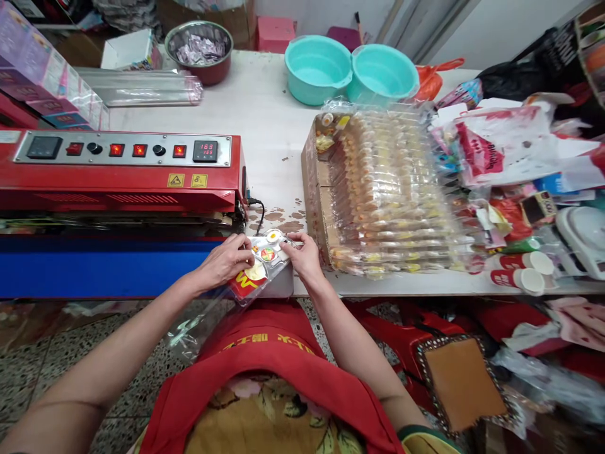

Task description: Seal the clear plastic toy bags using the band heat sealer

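A clear plastic package (267,255) holding small toy food pieces, with a fried egg shape at its top and a red part with a yellow logo at its bottom, lies tilted at the table's front edge. My left hand (230,260) pinches its left side, fingers bent over the plastic. On the upper right corner, my right hand (304,257) grips it between thumb and fingers. Just to the right stands a cardboard box (317,189) packed with rows of similar clear packages (387,189). Loose clear film hangs below my left hand.
A red sealing machine (123,180) with a blue belt (94,266) occupies the left. Behind are two turquoise basins (317,70) and a metal bowl (199,50) of small packets. Paper cups (517,279) and piled wrappers lie at the right.
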`<state>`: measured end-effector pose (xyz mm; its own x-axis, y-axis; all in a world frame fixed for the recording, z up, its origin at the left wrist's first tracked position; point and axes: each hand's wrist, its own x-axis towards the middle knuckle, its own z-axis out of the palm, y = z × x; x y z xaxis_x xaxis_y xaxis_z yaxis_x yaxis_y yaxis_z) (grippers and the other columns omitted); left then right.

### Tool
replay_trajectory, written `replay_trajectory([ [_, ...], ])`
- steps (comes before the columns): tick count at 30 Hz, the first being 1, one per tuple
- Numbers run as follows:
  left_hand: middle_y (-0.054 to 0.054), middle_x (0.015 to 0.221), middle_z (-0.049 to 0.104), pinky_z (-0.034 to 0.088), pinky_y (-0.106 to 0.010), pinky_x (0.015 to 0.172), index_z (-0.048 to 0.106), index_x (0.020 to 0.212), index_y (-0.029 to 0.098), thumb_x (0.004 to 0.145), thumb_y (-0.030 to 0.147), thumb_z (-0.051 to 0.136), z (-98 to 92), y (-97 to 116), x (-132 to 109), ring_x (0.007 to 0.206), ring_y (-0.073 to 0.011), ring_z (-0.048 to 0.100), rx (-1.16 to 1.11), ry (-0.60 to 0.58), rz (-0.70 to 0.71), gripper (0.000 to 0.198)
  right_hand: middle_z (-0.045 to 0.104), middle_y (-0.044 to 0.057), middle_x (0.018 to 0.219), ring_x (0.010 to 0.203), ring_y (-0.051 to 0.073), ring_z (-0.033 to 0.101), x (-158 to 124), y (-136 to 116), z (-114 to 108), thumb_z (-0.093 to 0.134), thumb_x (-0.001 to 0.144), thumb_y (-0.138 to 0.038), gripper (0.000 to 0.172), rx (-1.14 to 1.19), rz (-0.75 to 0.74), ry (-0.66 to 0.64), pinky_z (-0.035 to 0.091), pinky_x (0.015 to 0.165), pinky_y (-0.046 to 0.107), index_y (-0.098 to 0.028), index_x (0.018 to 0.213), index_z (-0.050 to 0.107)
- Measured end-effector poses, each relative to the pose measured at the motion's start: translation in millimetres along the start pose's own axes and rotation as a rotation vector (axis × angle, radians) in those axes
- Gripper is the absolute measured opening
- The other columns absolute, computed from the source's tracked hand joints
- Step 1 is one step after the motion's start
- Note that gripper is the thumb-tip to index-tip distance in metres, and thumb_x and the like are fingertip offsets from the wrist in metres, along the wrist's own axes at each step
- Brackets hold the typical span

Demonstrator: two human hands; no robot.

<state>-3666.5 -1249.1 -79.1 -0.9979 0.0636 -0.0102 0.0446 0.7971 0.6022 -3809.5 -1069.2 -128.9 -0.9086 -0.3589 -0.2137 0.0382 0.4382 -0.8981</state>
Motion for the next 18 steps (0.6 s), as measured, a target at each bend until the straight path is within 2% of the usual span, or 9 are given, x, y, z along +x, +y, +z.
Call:
replay_trajectory([
  [5,-0.004,0.099,0.053,0.040,-0.030,0.082,0.067,0.084,0.021,0.090,0.024,0.053,3.5,0,-1,0.094,-0.0183,0.048,-0.005,0.027,-0.007,0.015,0.066,0.005,0.079,0.074,0.020,0.057,9,5,2,0.074,0.060,-0.038,0.033,0.025,0.000,0.003,0.047,0.067,0.032,-0.017,0.085,0.070],
  [11,-0.004,0.098,0.053,0.040,-0.031,0.082,0.067,0.085,0.021,0.090,0.024,0.054,6.9,-3,-3,0.092,-0.0179,0.047,0.015,0.071,-0.012,0.014,0.065,0.005,0.089,0.068,0.016,0.054,6,-2,-4,0.077,0.061,-0.046,0.042,0.038,-0.061,-0.053,0.047,0.068,0.032,-0.017,0.091,0.073],
  [14,-0.004,0.096,0.052,0.041,-0.030,0.080,0.068,0.086,0.021,0.090,0.024,0.055,6.9,-2,-1,0.091,-0.0179,0.047,0.019,0.112,-0.006,0.014,0.065,0.006,0.094,0.074,0.017,0.056,0,-9,-9,0.072,0.069,-0.052,0.042,0.022,-0.147,-0.114,0.048,0.076,0.034,-0.019,0.096,0.074],
  [18,-0.004,0.093,0.052,0.041,-0.029,0.076,0.068,0.086,0.021,0.087,0.024,0.059,3.6,5,12,0.090,-0.0180,0.047,0.013,0.221,-0.011,0.010,0.068,0.008,0.099,0.093,0.022,0.058,-4,-17,-13,0.054,0.084,-0.059,0.044,0.009,-0.238,-0.201,0.046,0.087,0.037,-0.022,0.097,0.074],
])
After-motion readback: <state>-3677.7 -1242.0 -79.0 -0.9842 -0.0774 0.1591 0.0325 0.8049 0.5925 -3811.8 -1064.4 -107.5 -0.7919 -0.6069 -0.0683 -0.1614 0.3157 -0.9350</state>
